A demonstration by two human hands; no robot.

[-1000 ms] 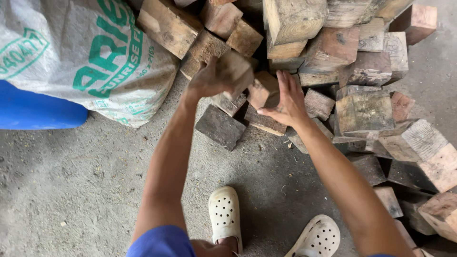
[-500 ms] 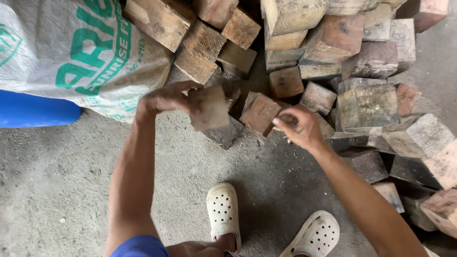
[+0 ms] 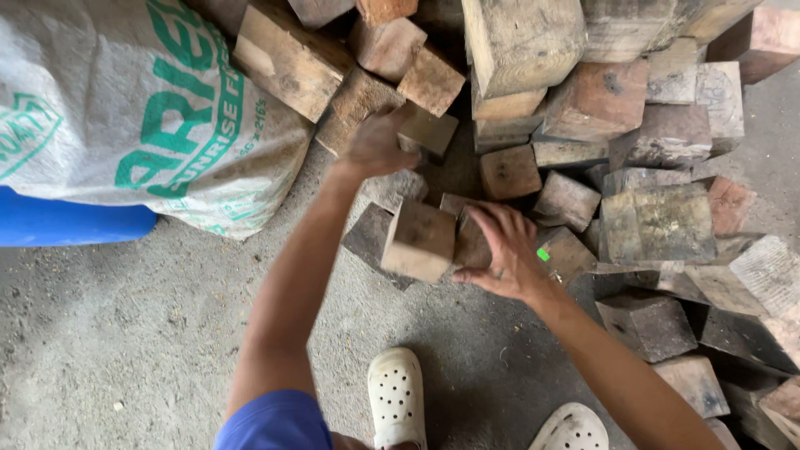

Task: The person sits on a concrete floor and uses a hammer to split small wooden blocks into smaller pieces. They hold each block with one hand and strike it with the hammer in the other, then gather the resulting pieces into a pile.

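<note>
Two hands at work: right hand (image 3: 507, 254) clamps a pale wood block (image 3: 419, 240), left hand (image 3: 375, 143) closes on another block (image 3: 427, 129); most of the pile (image 3: 633, 150) remains unsorted.

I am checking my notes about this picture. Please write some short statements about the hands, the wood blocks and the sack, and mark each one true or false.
1. The right hand holds a light wood block. True.
2. The left hand rests on the floor. False: it reaches up to a small block in the pile.
3. A white woven sack with green print lies to the left of the wood pile. True.
4. The person is barefoot. False: white perforated clogs are on the feet.
5. The floor is green grass. False: it is grey concrete.
</note>
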